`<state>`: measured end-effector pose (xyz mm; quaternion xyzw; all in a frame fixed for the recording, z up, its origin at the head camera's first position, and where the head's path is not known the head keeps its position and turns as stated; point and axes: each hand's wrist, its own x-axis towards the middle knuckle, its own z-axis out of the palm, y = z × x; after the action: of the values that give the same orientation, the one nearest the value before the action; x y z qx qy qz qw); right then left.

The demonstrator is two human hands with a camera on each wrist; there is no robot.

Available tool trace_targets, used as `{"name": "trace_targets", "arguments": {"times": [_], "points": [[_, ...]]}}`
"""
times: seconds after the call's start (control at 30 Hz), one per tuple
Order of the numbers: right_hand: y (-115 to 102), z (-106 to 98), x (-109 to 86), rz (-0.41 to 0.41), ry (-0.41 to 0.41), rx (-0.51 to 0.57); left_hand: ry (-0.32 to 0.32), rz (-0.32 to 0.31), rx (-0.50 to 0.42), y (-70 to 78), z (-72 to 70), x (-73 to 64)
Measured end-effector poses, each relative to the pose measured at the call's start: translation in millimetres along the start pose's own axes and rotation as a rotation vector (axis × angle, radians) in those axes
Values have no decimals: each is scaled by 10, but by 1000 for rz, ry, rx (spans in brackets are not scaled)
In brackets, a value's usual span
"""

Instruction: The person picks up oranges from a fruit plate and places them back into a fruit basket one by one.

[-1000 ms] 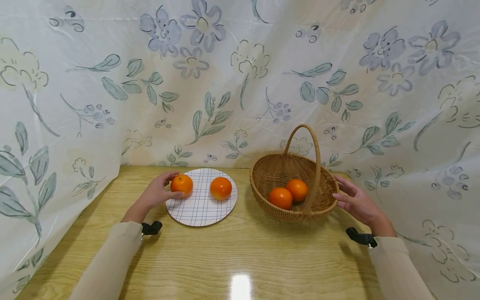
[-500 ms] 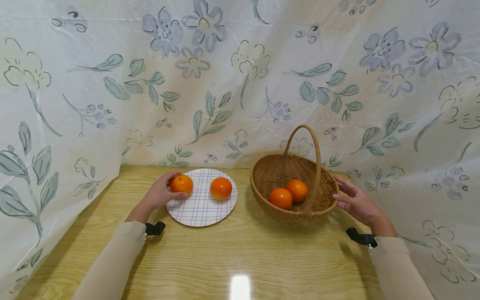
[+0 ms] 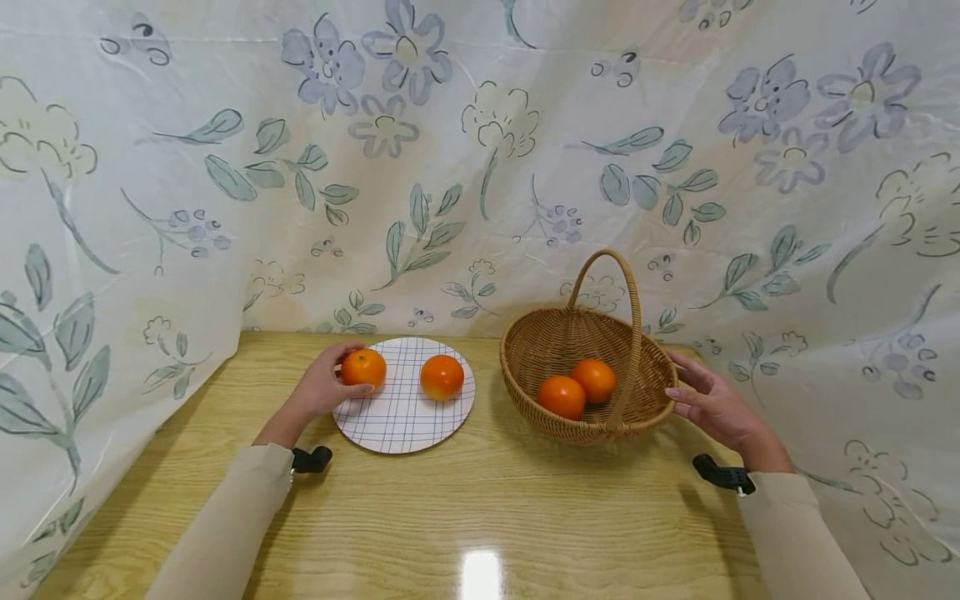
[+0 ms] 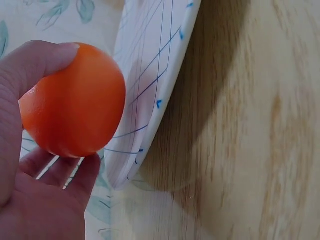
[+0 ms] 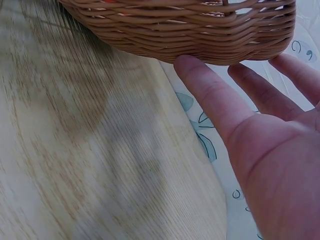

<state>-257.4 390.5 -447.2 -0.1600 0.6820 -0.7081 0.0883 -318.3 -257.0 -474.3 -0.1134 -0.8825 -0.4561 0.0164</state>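
Note:
My left hand point(image 3: 324, 383) holds an orange point(image 3: 365, 370) between thumb and fingers at the left side of a round white plate point(image 3: 405, 429) with a blue grid pattern. In the left wrist view the thumb lies on one side of the orange point(image 4: 80, 100) and the fingertips on the other. A second orange point(image 3: 442, 377) sits on the plate's right half. To the right stands a wicker basket point(image 3: 525, 333) with a tall arched handle and two oranges inside. My right hand point(image 3: 712, 404) has extended fingers, their tips right at the basket's outer right side point(image 5: 200, 35).
The plate and basket stand side by side on a light wooden table point(image 3: 420, 517), near its back edge. A flower-patterned cloth point(image 3: 465, 167) hangs behind the table and along both sides.
My left forearm has shifted slightly to the right, and the left hand stays around the orange. The right hand, the basket and the plate have stayed in place.

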Motion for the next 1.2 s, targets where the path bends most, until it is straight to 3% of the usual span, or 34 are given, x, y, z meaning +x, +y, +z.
{"name": "trace_targets", "arguments": {"times": [0.67, 1.2], "points": [[0, 3, 5, 12, 9, -37, 41, 23, -67, 159, 70, -141], [-7, -6, 0, 23, 15, -57, -18, 118, -107, 469, 144, -218]]}}
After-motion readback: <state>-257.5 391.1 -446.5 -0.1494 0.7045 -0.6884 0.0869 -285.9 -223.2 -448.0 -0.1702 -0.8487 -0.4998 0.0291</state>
